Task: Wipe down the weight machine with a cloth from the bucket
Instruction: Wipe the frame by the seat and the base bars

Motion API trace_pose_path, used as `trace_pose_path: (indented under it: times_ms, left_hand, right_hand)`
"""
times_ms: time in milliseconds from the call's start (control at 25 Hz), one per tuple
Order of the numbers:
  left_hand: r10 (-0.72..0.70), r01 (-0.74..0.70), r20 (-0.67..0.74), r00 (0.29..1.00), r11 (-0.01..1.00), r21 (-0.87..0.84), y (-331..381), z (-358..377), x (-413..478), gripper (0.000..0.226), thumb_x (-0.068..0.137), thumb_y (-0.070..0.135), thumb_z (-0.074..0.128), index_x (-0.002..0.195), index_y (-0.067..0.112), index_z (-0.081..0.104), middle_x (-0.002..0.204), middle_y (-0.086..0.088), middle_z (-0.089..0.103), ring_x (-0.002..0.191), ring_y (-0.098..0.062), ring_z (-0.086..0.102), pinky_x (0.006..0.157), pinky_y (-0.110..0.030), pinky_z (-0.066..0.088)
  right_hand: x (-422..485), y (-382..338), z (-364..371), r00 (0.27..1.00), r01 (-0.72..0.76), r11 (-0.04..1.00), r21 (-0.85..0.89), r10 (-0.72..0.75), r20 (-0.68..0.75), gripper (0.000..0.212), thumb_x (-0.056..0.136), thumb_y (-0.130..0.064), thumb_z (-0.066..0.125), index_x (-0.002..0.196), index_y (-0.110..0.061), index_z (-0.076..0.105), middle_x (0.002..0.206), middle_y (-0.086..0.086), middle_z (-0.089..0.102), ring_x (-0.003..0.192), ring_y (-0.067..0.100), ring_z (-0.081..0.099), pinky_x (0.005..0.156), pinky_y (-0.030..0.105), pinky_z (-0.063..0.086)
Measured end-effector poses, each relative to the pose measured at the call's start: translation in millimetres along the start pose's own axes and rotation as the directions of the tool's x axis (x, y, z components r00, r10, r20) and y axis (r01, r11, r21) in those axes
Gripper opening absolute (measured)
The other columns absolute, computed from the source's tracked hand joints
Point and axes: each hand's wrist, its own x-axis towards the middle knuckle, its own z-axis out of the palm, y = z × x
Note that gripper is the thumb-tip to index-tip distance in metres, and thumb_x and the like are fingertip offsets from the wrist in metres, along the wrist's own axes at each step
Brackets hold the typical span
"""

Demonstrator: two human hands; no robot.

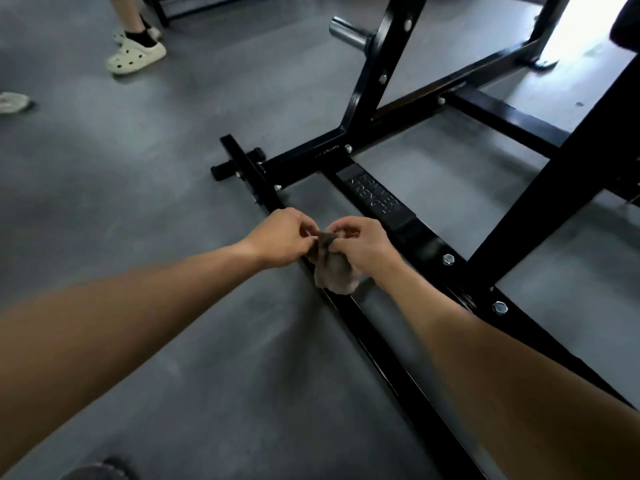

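A small grey-brown cloth [334, 268] hangs bunched between my two hands, just above the black floor bar of the weight machine [367, 327]. My left hand [282, 237] pinches the cloth's top edge from the left. My right hand [363, 242] grips the same top edge from the right, fingers curled round it. The machine's black steel frame spreads to the right and back, with an angled upright [377, 71] and a chrome plate peg [348, 34]. No bucket is in view.
Grey rubber floor [138, 188] lies on the left. Another person's feet in pale clogs [136, 53] stand at the back left. A pale shoe [12, 102] shows at the left edge. A black foot plate [375, 199] with raised lettering lies behind my hands.
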Motion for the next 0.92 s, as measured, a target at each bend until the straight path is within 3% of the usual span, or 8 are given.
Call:
trace_pose_path:
  times_ms: [200,320,480,560,680,800,840,920]
  left_hand:
    - [-0.096,0.076,-0.189,0.977,0.991,-0.112,2.3,-22.4,-5.9,0.016,0.093,0.028,0.061,0.084,0.015,0.064,0.082,0.0,0.068,0.078,-0.016,0.063,0.072,-0.034,0.049]
    - [-0.085,0.035,-0.229,0.97,0.976,-0.213,-2.4,-38.5,-13.6,0.025,0.097,0.027,0.059,0.075,0.016,0.054,0.072,0.003,0.056,0.065,-0.009,0.05,0.059,-0.026,0.039]
    - [-0.166,0.134,-0.038,0.985,0.894,-0.427,-15.0,-34.0,-25.9,0.026,0.099,0.024,0.058,0.075,0.015,0.053,0.07,-0.004,0.051,0.066,-0.015,0.049,0.062,-0.029,0.042]
    - [-0.237,0.296,0.181,0.954,0.83,-0.473,-21.6,-15.1,-34.8,0.021,0.099,0.024,0.057,0.082,0.012,0.059,0.076,-0.008,0.057,0.069,-0.019,0.056,0.061,-0.029,0.049]
    - [-0.301,0.404,0.4,0.866,0.892,-0.204,-22.1,12.5,-45.1,0.024,0.091,0.033,0.061,0.093,0.01,0.066,0.087,-0.01,0.064,0.077,-0.022,0.062,0.061,-0.027,0.05]
    - [-0.441,0.44,0.282,0.852,0.895,0.07,-19.0,28.2,-46.3,0.048,0.095,0.034,0.057,0.128,0.0,0.048,0.118,-0.016,0.059,0.107,-0.032,0.06,0.071,-0.029,0.041]
    - [-0.467,0.476,0.259,0.846,0.879,0.031,-16.3,32.6,-45.7,0.045,0.098,0.03,0.053,0.129,-0.003,0.047,0.124,-0.018,0.059,0.11,-0.034,0.062,0.072,-0.03,0.041]
    - [-0.482,0.563,0.347,0.804,0.805,-0.187,-7.7,43.0,-46.4,0.025,0.099,0.022,0.046,0.11,0.003,0.059,0.115,-0.018,0.067,0.089,-0.032,0.069,0.063,-0.027,0.047]
  right_hand:
    - [3.0,-19.5,-3.8,0.962,0.161,0.934,-0.318,-0.22,-0.161,0.018,0.077,-0.022,0.082,0.076,-0.027,0.064,0.09,-0.007,0.059,0.084,0.009,0.054,0.075,0.021,0.04]
    - [-4.3,-24.2,-7.8,0.969,0.121,0.964,-0.235,-0.166,-0.184,0.019,0.076,-0.021,0.075,0.071,-0.021,0.057,0.074,-0.01,0.056,0.073,0.008,0.051,0.067,0.023,0.039]
    - [-15.9,-31.6,-12.9,0.983,0.076,0.976,-0.206,-0.108,-0.151,0.006,0.081,-0.019,0.067,0.078,-0.021,0.062,0.059,-0.014,0.052,0.059,0.003,0.047,0.061,0.022,0.039]
    - [-19.8,-31.2,-15.4,0.996,0.028,0.949,-0.314,-0.052,-0.071,0.006,0.088,-0.025,0.063,0.086,-0.023,0.069,0.076,-0.011,0.065,0.077,0.006,0.059,0.068,0.026,0.044]
    - [-22.4,-4.0,-11.8,0.997,0.004,0.76,-0.65,0.043,0.057,0.021,0.091,-0.032,0.064,0.111,-0.025,0.066,0.114,0.002,0.066,0.11,0.025,0.06,0.088,0.035,0.049]
    - [-32.6,16.2,-4.0,0.999,0.034,0.615,-0.787,0.009,0.05,0.045,0.095,-0.035,0.065,0.134,-0.016,0.052,0.134,0.012,0.049,0.122,0.036,0.049,0.099,0.044,0.046]
    - [-35.3,18.7,-1.6,0.999,0.032,0.627,-0.779,-0.011,0.033,0.043,0.096,-0.036,0.063,0.132,-0.015,0.052,0.132,0.012,0.05,0.12,0.035,0.052,0.095,0.042,0.046]
    - [-37.1,23.2,4.5,0.999,-0.032,0.639,-0.768,0.036,-0.012,0.038,0.098,-0.044,0.058,0.122,-0.014,0.054,0.125,0.011,0.057,0.113,0.035,0.058,0.086,0.038,0.045]
